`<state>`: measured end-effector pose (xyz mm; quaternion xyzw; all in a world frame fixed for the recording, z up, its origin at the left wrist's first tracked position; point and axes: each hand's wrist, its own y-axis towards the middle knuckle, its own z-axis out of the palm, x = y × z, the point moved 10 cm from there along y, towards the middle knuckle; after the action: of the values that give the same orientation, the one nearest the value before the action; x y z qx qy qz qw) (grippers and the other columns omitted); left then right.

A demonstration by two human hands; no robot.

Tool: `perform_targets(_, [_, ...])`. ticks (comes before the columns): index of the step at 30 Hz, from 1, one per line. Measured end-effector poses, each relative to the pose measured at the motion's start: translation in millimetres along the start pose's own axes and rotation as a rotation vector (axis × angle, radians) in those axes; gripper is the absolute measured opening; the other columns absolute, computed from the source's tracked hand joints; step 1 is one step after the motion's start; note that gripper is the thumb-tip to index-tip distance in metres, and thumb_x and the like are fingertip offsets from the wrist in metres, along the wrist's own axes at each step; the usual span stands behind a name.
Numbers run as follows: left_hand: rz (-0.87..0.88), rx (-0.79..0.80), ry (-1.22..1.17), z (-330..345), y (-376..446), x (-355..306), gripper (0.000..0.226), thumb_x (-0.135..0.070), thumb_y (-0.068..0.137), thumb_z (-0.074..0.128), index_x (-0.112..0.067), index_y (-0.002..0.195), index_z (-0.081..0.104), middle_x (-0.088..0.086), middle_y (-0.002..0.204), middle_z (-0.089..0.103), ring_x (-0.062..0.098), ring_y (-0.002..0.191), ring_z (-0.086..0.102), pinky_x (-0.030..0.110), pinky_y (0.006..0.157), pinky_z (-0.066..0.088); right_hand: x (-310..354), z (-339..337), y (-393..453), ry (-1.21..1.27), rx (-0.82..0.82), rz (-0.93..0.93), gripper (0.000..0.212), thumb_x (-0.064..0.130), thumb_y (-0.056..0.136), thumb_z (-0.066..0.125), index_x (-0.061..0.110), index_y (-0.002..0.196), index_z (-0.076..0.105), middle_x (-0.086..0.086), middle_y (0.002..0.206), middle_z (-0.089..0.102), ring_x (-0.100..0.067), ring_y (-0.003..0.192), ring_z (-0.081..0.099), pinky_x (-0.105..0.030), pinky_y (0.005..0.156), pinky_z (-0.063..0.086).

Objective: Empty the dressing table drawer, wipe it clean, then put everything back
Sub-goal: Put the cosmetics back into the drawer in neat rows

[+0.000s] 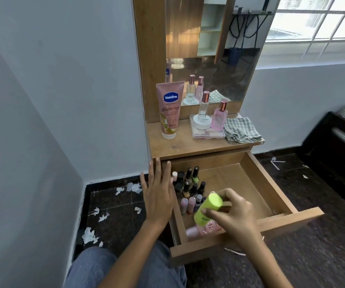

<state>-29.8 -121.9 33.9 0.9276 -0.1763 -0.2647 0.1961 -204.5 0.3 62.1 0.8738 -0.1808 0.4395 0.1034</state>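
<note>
The wooden drawer [271, 188] of the dressing table stands pulled out. Several nail polish bottles [190, 185] crowd its left side, and a pink item [200, 229] lies at its near end. My right hand [234, 217] grips a lime-green bottle [208, 208] just above the drawer's near left part. My left hand [159, 192] hovers flat with straight fingers over the drawer's left edge, holding nothing. On the tabletop [179, 146] stand a pink Vaseline tube [169, 110], two perfume bottles [219, 115], a flat clear case [208, 134] and a folded checked cloth [242, 129].
A mirror [213, 48] rises behind the tabletop. White paper scraps [90, 235] litter the dark tiled floor at the left. A wall closes in on the left, and a dark bed frame [338, 142] stands at the right. My knees in jeans [92, 267] are below the drawer.
</note>
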Motion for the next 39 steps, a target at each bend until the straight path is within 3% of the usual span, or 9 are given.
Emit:
perform_targets(3, [0.045, 0.055, 0.110, 6.2, -6.3, -2.0, 0.051, -0.031, 0.100, 0.022, -0.019, 0.150, 0.028, 0.008, 0.159, 0.010, 0.024, 0.147, 0.002, 0.052, 0.115, 0.005, 2.1, 23.4, -10.1, -0.017, -0.014, -0.010, 0.038, 0.020, 0.060, 0.088, 0.018, 0.085, 0.060, 0.009, 0.077, 0.065, 0.000, 0.075, 0.061, -0.018, 0.060, 0.050])
perform_targets(7, [0.087, 0.065, 0.207, 6.7, -8.0, -5.2, 0.052, -0.028, 0.098, 0.028, -0.018, 0.150, 0.028, 0.011, 0.159, 0.010, 0.028, 0.146, 0.005, 0.049, 0.115, 0.000, 2.0, 35.9, -13.8, -0.077, -0.070, 0.010, 0.040, 0.026, 0.061, 0.084, 0.026, 0.085, 0.051, 0.008, 0.083, 0.065, -0.014, 0.079, 0.063, -0.033, 0.066, 0.050])
perform_targets(10, [0.087, 0.080, 0.233, 6.1, -6.5, -7.3, 0.053, -0.026, 0.097, 0.033, -0.018, 0.149, 0.029, 0.012, 0.159, 0.011, 0.029, 0.146, 0.008, 0.046, 0.115, -0.004, 2.1, 37.9, -14.0, -0.159, -0.084, 0.049, 0.043, 0.030, 0.061, 0.082, 0.033, 0.084, 0.046, 0.008, 0.085, 0.065, -0.019, 0.081, 0.064, -0.032, 0.063, 0.046])
perform_targets(14, [0.089, 0.089, 0.228, 4.9, -6.0, -9.4, 0.052, -0.024, 0.097, 0.032, -0.016, 0.149, 0.030, 0.012, 0.158, 0.013, 0.028, 0.146, 0.010, 0.045, 0.115, -0.002, 3.1, 45.2, -12.7, -0.214, -0.076, 0.071, 0.032, 0.022, 0.065, 0.076, 0.026, 0.084, 0.051, 0.003, 0.084, 0.066, -0.025, 0.081, 0.065, -0.035, 0.062, 0.048])
perform_targets(17, [0.103, 0.097, 0.224, 3.7, -6.4, -12.2, 0.054, -0.020, 0.095, 0.040, -0.015, 0.148, 0.031, 0.012, 0.158, 0.014, 0.028, 0.146, 0.010, 0.045, 0.115, 0.001, 6.4, 47.4, -12.2, -0.259, -0.064, 0.064, 0.025, 0.017, 0.072, 0.070, 0.022, 0.084, 0.049, -0.001, 0.088, 0.067, -0.028, 0.085, 0.064, -0.032, 0.059, 0.040])
perform_targets(20, [0.120, 0.096, 0.204, 0.7, -5.0, -17.4, 0.051, -0.021, 0.097, 0.036, -0.014, 0.148, 0.032, 0.012, 0.158, 0.015, 0.027, 0.146, 0.010, 0.044, 0.116, 0.002, 5.7, 49.0, -11.4, -0.231, -0.039, 0.050, 0.029, 0.019, 0.069, 0.073, 0.023, 0.086, 0.050, -0.001, 0.086, 0.068, -0.027, 0.082, 0.066, -0.035, 0.061, 0.049])
perform_targets(24, [0.129, 0.094, 0.125, -3.7, 1.5, -23.3, 0.051, -0.028, 0.101, 0.027, -0.013, 0.150, 0.025, 0.008, 0.158, 0.015, 0.022, 0.147, 0.007, 0.040, 0.117, 0.003, -1.9, 39.9, -12.3, -0.205, 0.026, 0.085, 0.043, 0.021, 0.061, 0.082, 0.027, 0.096, 0.058, 0.009, 0.084, 0.068, -0.012, 0.078, 0.067, -0.038, 0.069, 0.058])
perform_targets(33, [0.182, 0.283, 0.234, 15.8, 41.3, -36.6, 0.074, -0.054, 0.089, -0.006, -0.016, 0.152, 0.004, 0.001, 0.160, 0.000, 0.010, 0.142, -0.014, 0.035, 0.113, -0.016, 23.5, -35.3, 30.9, -0.143, -0.157, 0.012, 0.020, 0.024, 0.074, 0.081, 0.020, 0.090, 0.069, 0.011, 0.079, 0.070, 0.003, 0.070, 0.065, -0.013, 0.063, 0.052])
perform_targets(39, [0.161, 0.344, 0.294, 19.2, 50.2, -37.1, 0.084, -0.060, 0.082, -0.013, -0.017, 0.152, 0.003, 0.000, 0.160, -0.004, 0.014, 0.146, -0.007, 0.040, 0.116, -0.012, 51.0, -59.3, 116.7, -0.072, -0.415, -0.112, 0.028, 0.024, 0.081, 0.075, 0.014, 0.106, 0.068, 0.000, 0.098, 0.072, -0.010, 0.084, 0.066, -0.030, 0.076, 0.057])
